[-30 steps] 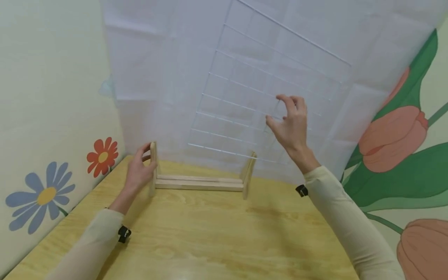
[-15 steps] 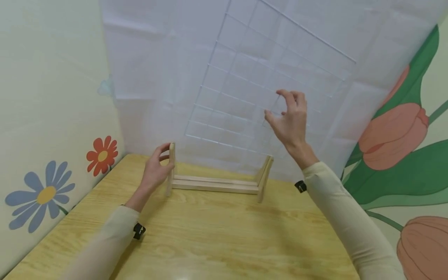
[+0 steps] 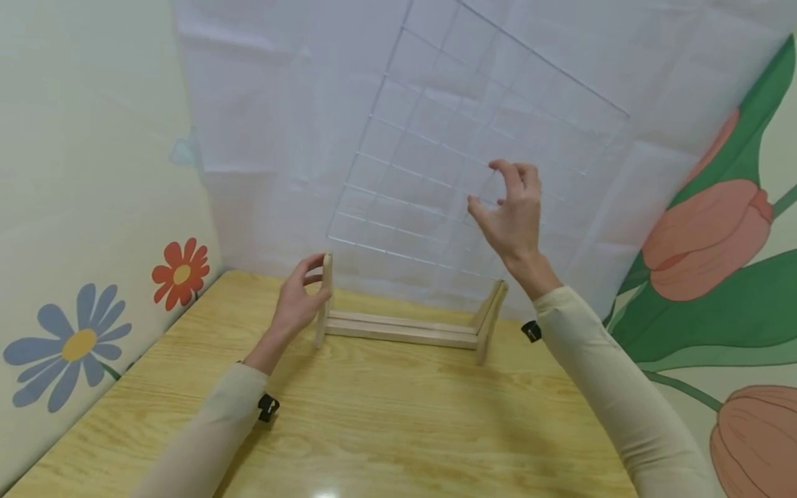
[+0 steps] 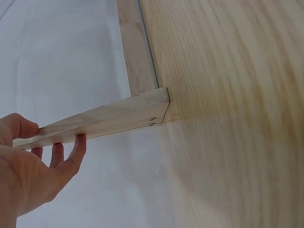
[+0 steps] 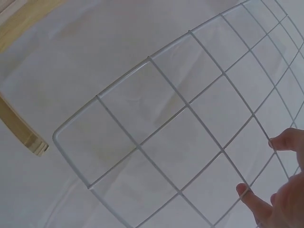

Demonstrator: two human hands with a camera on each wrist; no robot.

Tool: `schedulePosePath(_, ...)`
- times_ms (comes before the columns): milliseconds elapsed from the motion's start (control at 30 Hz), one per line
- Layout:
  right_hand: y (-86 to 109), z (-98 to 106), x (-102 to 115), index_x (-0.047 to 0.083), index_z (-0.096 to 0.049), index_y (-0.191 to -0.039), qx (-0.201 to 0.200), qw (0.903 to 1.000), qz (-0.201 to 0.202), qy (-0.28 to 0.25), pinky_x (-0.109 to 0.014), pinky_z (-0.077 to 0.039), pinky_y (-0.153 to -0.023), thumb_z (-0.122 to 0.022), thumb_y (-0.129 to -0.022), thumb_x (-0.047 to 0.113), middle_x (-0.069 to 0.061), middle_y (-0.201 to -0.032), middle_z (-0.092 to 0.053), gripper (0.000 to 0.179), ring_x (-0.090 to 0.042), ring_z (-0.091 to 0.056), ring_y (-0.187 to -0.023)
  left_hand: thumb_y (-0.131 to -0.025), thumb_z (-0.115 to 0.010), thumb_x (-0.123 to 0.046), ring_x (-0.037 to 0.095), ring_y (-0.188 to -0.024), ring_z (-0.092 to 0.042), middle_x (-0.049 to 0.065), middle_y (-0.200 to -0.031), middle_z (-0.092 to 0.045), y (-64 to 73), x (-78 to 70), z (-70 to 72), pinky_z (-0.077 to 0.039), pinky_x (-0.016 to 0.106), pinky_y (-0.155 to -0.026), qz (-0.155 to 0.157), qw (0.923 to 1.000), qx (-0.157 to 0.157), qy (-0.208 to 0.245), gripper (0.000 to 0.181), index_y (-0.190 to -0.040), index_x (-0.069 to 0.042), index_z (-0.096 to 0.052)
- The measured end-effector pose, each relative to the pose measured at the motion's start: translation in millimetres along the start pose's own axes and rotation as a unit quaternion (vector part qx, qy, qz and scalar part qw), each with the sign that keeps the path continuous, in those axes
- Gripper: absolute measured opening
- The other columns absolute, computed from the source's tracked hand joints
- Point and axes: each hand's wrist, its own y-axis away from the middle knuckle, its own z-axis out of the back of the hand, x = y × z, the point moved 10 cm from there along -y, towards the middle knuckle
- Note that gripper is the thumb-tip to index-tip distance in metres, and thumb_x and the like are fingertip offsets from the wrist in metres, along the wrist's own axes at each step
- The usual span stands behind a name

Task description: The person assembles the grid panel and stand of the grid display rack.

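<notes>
My left hand grips the left upright of a low wooden stand, which rests on the table with a crossbar between two uprights. In the left wrist view, thumb and fingers lie on opposite faces of that upright, near its top end. A white wire grid panel hangs tilted above the stand. My right hand holds it, thumb and fingers on the wires. In the head view the panel's lower edge slants down toward the top of the right upright. The panel's top runs out of the head view.
The wood-grain table reaches back to a wall hung with a creased white sheet. Side walls with painted flowers stand close at left and right. Both wrists wear black camera straps.
My left hand has slid the wooden stand to the right along the table. The grid panel has risen slightly in my right hand and now sits closer over the right upright.
</notes>
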Motion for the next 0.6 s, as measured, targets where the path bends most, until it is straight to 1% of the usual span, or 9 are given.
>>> schedulePosePath(167, 3.8, -3.0, -1.8, 0.007, -0.061, -0.109, 0.001, 0.9999, 0.006, 0.013, -0.027, -0.051, -0.057, -0.080, -0.065, 0.014, -0.011, -0.101, -0.048, 0.049, -0.022, -0.047, -0.094, -0.077, -0.061, 0.009, 0.027, -0.107, -0.053, 0.000, -0.132, -0.047, 1.2, -4.9, -0.4, -0.052, 0.040, -0.074, -0.008, 0.9999, -0.002, -0.007, 0.069, -0.137, -0.018, -0.042)
schedulePosePath(400, 8.8, -9.4, -5.0, 0.008, -0.061, -0.109, 0.011, 0.9991, 0.003, 0.040, -0.027, -0.047, -0.062, -0.080, -0.064, 0.014, -0.012, -0.101, -0.048, 0.049, -0.026, -0.047, -0.094, -0.077, -0.060, 0.010, 0.026, -0.108, -0.052, 0.002, -0.132, -0.046, 3.4, -7.0, -3.0, -0.052, 0.038, -0.075, -0.006, 0.9999, 0.000, -0.015, 0.069, -0.137, -0.018, -0.040)
schedulePosePath(500, 9.6, -11.2, -5.2, 0.009, -0.061, -0.110, 0.015, 0.9987, 0.002, 0.048, -0.032, -0.046, -0.070, -0.080, -0.064, 0.015, -0.012, -0.101, -0.047, 0.050, -0.027, -0.046, -0.095, -0.077, -0.061, 0.009, 0.026, -0.107, -0.053, 0.001, -0.132, -0.047, 4.2, -9.5, -4.1, -0.052, 0.038, -0.075, -0.005, 0.9998, -0.003, -0.018, 0.069, -0.137, -0.018, -0.041)
schedulePosePath(600, 9.9, -12.8, -6.2, 0.009, -0.061, -0.111, 0.021, 0.9981, -0.004, 0.058, -0.038, -0.044, -0.076, -0.080, -0.064, 0.015, -0.012, -0.102, -0.047, 0.051, -0.028, -0.046, -0.097, -0.076, -0.061, 0.009, 0.027, -0.105, -0.053, 0.003, -0.131, -0.048, 3.9, -12.6, -5.6, -0.052, 0.039, -0.075, -0.012, 0.9997, -0.006, -0.018, 0.068, -0.137, -0.015, -0.041)
